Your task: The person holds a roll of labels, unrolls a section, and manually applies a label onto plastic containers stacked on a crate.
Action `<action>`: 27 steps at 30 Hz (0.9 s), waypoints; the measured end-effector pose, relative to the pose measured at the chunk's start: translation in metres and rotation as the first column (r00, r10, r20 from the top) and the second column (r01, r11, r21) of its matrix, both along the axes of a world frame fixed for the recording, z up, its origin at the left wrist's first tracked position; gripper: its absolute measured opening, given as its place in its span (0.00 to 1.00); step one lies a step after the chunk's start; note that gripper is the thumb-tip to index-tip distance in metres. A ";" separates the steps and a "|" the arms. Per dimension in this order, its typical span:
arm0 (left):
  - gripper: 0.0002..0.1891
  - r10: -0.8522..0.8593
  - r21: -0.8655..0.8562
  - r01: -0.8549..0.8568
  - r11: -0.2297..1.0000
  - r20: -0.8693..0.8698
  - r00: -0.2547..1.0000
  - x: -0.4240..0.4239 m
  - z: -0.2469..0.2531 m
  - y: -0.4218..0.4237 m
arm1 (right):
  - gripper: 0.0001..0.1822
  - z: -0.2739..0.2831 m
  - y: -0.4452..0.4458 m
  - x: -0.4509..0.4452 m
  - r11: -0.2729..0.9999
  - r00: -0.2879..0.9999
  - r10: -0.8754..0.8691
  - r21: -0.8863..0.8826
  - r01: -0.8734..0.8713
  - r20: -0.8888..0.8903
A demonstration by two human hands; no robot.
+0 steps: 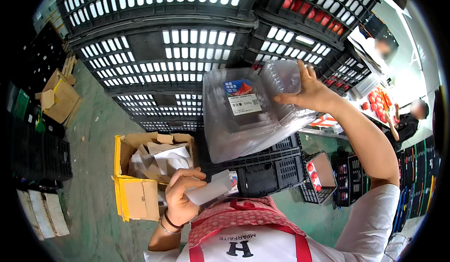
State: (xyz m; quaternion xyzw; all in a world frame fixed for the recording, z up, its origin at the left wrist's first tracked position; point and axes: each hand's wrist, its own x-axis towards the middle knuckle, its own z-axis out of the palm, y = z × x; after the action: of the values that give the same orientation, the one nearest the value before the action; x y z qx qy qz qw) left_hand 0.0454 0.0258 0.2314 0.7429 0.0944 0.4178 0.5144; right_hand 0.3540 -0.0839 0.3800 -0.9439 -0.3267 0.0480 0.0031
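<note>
My left hand pinches a whitish paper strip between thumb and fingers. Beside the strip, a stack of printed labels shows partly, near my apron. In front of me lies a nested stack of clear plastic clamshell containers, tilted on black crates. A blue, red and white label is on the flat face of the top one. My right hand is at the stack's right side, thumb and fingers spread around a clear raised part. Whether it grips the plastic is unclear.
Tall stacks of black slotted crates rise ahead, some holding red produce. A cardboard box with waste paper stands left of my knees. At the right, a person works by a table of red produce. A small crate sits below.
</note>
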 end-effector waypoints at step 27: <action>0.08 0.097 -0.120 -0.134 0.984 -0.273 0.957 0.051 0.078 -0.115 | 0.51 -0.419 -0.278 0.031 0.899 0.887 -0.403 0.084 0.430 -0.223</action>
State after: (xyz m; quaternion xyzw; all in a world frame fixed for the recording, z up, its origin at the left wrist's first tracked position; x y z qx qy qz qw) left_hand 0.0961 -0.0888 0.3096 0.7483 0.2346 0.3360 0.5216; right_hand 0.3851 -0.3622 -0.0386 -0.9800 -0.1167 0.1194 0.1079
